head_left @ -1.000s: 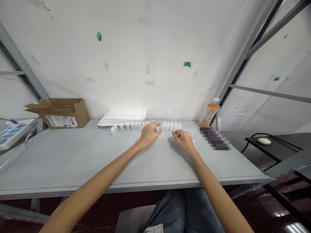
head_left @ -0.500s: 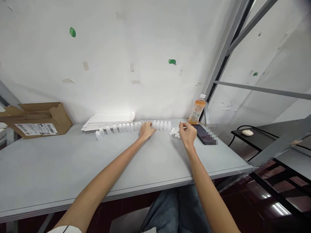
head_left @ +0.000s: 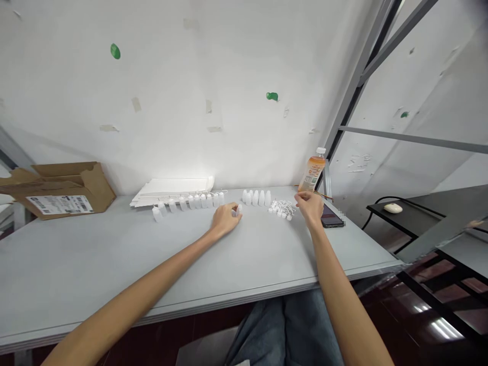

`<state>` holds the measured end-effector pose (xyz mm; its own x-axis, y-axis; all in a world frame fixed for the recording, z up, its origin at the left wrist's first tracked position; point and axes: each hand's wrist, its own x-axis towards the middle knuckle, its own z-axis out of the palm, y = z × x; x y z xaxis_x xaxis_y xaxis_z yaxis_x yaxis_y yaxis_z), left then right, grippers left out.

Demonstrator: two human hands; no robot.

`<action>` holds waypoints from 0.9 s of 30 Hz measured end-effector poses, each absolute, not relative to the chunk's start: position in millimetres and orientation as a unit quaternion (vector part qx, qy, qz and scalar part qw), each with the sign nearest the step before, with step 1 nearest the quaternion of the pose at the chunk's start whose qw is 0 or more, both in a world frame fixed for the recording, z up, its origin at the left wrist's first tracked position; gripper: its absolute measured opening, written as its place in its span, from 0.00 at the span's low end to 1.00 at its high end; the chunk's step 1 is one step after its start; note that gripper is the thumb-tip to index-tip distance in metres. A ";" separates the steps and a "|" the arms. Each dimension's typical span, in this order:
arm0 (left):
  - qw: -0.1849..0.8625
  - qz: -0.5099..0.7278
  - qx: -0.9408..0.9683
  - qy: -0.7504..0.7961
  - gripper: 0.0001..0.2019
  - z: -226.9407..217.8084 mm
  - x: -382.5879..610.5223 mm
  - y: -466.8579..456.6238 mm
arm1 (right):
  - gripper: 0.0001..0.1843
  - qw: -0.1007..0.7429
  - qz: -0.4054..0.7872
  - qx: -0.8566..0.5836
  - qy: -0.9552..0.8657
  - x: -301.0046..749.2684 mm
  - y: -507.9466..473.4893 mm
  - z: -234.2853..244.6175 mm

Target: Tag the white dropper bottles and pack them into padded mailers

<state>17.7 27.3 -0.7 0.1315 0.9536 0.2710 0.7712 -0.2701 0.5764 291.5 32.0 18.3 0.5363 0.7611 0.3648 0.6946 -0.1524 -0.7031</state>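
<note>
Several small white bottles [head_left: 190, 202] stand in a row near the wall on a grey table [head_left: 114, 264], with a second short group of white bottles [head_left: 256, 197] to the right. My left hand [head_left: 225, 219] is closed around one small white bottle [head_left: 239, 209] pulled out in front of the row. A heap of tiny white caps [head_left: 282, 208] lies right of the bottles. My right hand [head_left: 310, 207] hovers just right of that heap, fingers curled in a pinch; what it holds is too small to make out.
A stack of white flat sheets [head_left: 171, 187] lies against the wall behind the row. An open cardboard box [head_left: 57, 190] stands at the far left. An orange drink bottle [head_left: 312, 173] and a dark phone [head_left: 331, 216] are at the right, beside a metal frame [head_left: 354, 86].
My left hand has drawn one bottle out of the row toward me. My right hand has shifted right, away from the caps heap. The camera view has shifted slightly.
</note>
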 end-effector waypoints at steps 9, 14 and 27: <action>0.169 0.349 0.768 0.511 0.10 -9.7 -5.4 9.2 | 0.11 0.197 0.072 -0.787 -0.580 279.8 45.6 19.1; 0.140 0.344 0.788 0.492 0.10 -10.0 -4.2 5.2 | 0.10 0.236 0.047 -0.788 -0.567 282.4 39.4 19.6; 0.129 0.343 0.800 0.475 0.10 -4.0 -3.9 -6.7 | 0.15 0.584 0.387 -0.489 -0.519 247.8 36.9 40.3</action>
